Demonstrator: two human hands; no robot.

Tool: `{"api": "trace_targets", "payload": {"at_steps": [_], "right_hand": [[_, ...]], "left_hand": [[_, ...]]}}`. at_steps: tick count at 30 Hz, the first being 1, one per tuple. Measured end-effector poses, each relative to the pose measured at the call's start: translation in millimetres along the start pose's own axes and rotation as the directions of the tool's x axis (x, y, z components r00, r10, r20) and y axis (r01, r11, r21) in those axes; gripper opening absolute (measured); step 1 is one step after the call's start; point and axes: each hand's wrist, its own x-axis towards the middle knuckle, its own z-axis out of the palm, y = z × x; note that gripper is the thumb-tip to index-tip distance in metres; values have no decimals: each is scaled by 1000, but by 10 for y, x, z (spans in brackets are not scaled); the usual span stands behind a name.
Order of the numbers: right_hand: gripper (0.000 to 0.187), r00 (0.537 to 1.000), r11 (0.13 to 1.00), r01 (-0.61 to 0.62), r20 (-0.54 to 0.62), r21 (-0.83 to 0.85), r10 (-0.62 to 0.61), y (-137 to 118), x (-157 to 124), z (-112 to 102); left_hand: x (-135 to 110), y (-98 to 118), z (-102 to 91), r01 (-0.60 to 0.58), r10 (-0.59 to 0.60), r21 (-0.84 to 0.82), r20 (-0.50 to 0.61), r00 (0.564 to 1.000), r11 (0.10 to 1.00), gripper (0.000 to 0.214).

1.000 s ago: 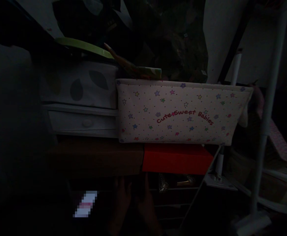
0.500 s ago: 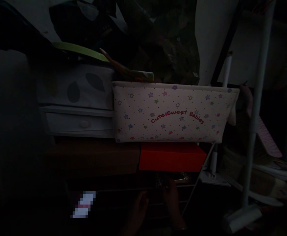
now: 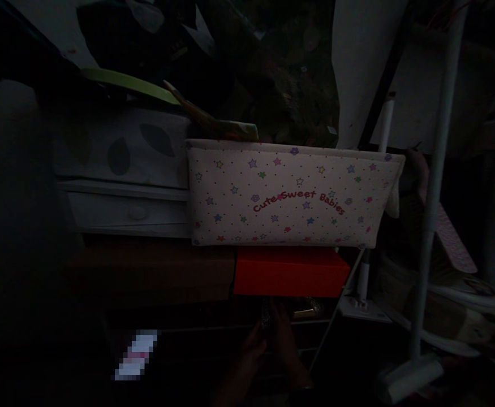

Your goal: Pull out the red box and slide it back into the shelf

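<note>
Dark and barely lit: left hand [image 3: 251, 353] and right hand [image 3: 285, 345] reaching up side by side into the shadowed shelf space just under the red box [image 3: 290, 272]. Fingers of both meeting around a small glittery object [image 3: 266, 316], apparently touching it; whether gripping it or lying loosely curled, impossible to tell in this gloom. Sitting on the dark shelf, that glittery thing, directly beneath the red box's lower edge, with a faint gold-toned item [image 3: 305, 308] lying just to its right.

Resting above the red box, overhanging it on both sides: a cream padded panel [image 3: 292, 195] sprinkled with coloured stars and bearing the words "Cute Sweet Babies". Lying beside the red box on the left: a brown box [image 3: 154, 274], touching it. Standing above the brown box: a white drawer unit [image 3: 128, 212] with a round knob, carrying a leaf-print fabric bin [image 3: 120, 150] and a green plate [image 3: 128, 85] tilted on top. Rising at the right, well apart from the hands: a white pole [image 3: 431, 192] running down to a pale base [image 3: 408, 377] on the floor. Showing at the lower left: a blurred pale patch [image 3: 137, 355].
</note>
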Motion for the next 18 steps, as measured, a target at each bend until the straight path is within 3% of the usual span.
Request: {"api": "trace_targets", "payload": {"at_steps": [7, 12, 18], "right_hand": [[66, 1000, 999, 15, 20, -33, -14, -64, -19, 9], [54, 998, 999, -37, -52, 27, 38, -131, -9, 64], [53, 968, 964, -122, -187, 234, 168, -190, 4, 251]], "left_hand": [[63, 7, -68, -121, 119, -34, -36, 992, 992, 70], [-13, 141, -53, -248, 249, 203, 18, 968, 947, 72], [-134, 258, 45, -274, 265, 393, 79, 961, 878, 82]]}}
